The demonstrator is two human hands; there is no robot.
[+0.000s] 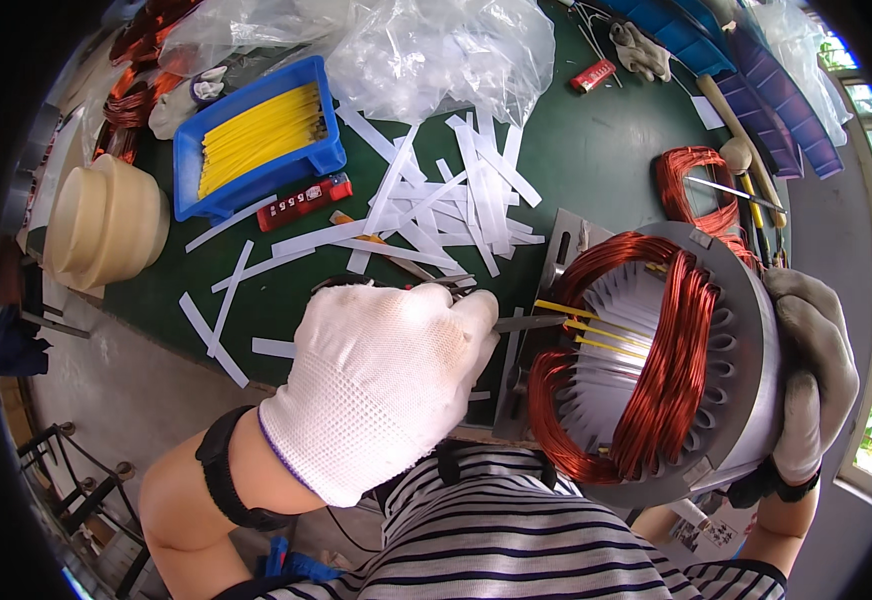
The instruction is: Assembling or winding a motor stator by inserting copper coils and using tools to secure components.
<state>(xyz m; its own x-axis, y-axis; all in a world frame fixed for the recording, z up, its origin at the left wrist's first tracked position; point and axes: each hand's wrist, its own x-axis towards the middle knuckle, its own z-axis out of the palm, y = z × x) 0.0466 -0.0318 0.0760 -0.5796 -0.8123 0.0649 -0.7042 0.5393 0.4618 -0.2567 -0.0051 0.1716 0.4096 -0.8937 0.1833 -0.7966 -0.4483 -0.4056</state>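
Observation:
My gloved left hand (386, 370) is closed, back upward, over the table's near edge. A pointed grey blade (531, 323) of a tool sticks out from its fingers; the hand hides the tool's handle. The tip reaches thin yellow strips (606, 335) that lie across the bore of a motor stator (746, 340). The stator rests tilted at the right, with thick red-brown copper wire coils (671, 370) in and over its slots. White liners (606, 390) line the slots. My gloved right hand (811, 370) grips the stator's outer right side.
White paper strips (486, 180) lie scattered on the green table (596, 150). A blue bin (331, 110) holds yellow strips. Nearby are a red box-shaped item (306, 200), cream round formers (106, 220), clear plastic bags (446, 60), a wire coil (676, 185) and a mallet (736, 155).

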